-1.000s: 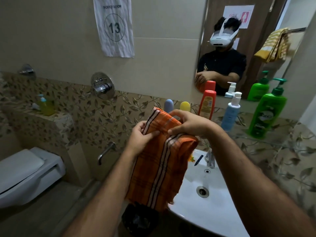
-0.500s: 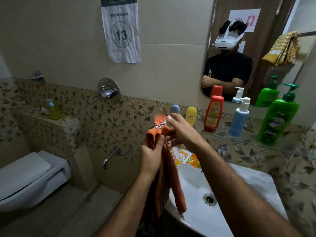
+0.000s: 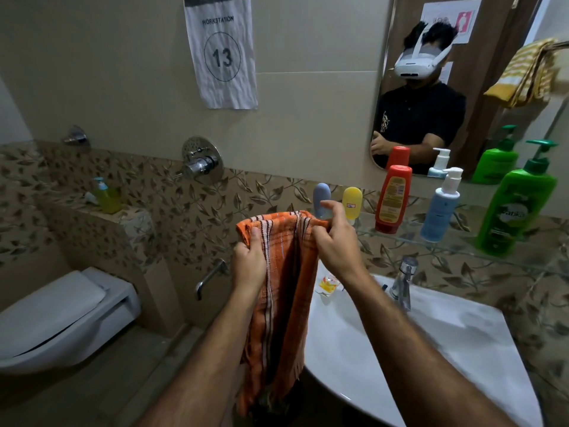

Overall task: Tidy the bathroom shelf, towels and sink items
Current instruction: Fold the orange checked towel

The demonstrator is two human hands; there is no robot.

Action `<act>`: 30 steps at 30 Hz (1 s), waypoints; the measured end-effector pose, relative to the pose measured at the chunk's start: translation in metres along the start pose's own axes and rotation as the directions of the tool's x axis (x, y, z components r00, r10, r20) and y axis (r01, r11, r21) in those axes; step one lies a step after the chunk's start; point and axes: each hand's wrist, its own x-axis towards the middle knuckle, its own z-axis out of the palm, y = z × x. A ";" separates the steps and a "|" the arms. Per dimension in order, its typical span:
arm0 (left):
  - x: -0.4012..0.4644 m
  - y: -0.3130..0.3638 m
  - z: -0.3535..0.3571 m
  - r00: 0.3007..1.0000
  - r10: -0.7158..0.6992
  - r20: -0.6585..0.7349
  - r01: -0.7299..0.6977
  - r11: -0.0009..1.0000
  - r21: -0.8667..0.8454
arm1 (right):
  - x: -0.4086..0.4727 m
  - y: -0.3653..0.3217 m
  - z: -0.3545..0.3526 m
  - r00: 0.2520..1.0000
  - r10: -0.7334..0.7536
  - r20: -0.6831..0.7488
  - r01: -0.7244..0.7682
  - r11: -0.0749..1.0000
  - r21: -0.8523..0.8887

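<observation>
So the orange striped towel [image 3: 278, 291] is held up just left of the white sink [image 3: 409, 359], top edge stretched between both hands and the rest hanging down in loose folds past the sink's rim toward the floor. The left top corner is gripped by the left hand [image 3: 249, 263], fingers curled round the cloth. The right corner is pinched by the right hand [image 3: 335, 238], with the index finger sticking up a bit. Both are closed on fabric, no slack grip anywhere.

Just behind the sink, a glass shelf [image 3: 462, 246] is fixed to the leaf-pattern tiles. Lined up on it, going rightward above the sink: a grey-blue tube [image 3: 321, 195] partly hidden by the right hand, a yellow tube [image 3: 352, 203], a red bottle [image 3: 392, 198], a blue pump bottle [image 3: 440, 208] and a big green pump bottle [image 3: 517, 208]. A chrome tap [image 3: 403, 282] is mounted on the sink's back edge, and a small yellow-orange sachet [image 3: 328, 285] is lying on the rim near the towel.

Above the shelf a mirror [image 3: 492, 118] is hung, and a yellow towel [image 3: 523, 75] on a rail is reflected in it. Left of the sink, a wall mixer [image 3: 201, 163] and a spout [image 3: 211, 277] are seen, then a toilet [image 3: 61, 318]. A paper sign [image 3: 220, 53] marked 13 is stuck on the wall.
</observation>
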 end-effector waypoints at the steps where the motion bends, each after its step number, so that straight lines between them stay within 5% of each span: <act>1: 0.001 -0.001 -0.001 1.000 0.001 0.001 -0.001 1.000 0.027 | 0.001 -0.001 -0.002 0.999 0.011 0.033 -0.011 1.000 0.013; 8: -0.009 0.004 0.013 0.995 0.046 0.084 -0.048 0.999 0.024 | -0.005 -0.027 0.004 0.969 -0.076 0.233 0.068 0.997 0.039; 18: -0.024 0.018 0.009 0.938 0.063 0.342 0.005 0.981 -0.193 | -0.005 -0.048 -0.005 0.970 -0.122 0.210 0.111 0.992 0.062; 22: -0.022 0.022 0.001 0.834 0.263 0.485 -0.151 0.954 -0.258 | 0.000 -0.059 -0.010 0.961 -0.054 0.272 -0.050 0.932 0.360; 25: -0.017 0.025 -0.003 0.837 0.272 0.475 -0.092 0.925 -0.368 | 0.005 -0.061 -0.016 0.948 -0.039 0.315 -0.141 0.837 0.529; 28: -0.010 0.028 -0.003 0.878 0.181 0.443 0.039 0.896 -0.443 | 0.005 -0.061 -0.021 0.964 -0.056 0.259 -0.117 0.787 0.606; 30: -0.008 0.031 -0.002 0.897 0.118 0.427 0.084 0.902 -0.424 | 0.004 -0.056 -0.025 0.996 -0.031 0.087 -0.025 0.820 0.572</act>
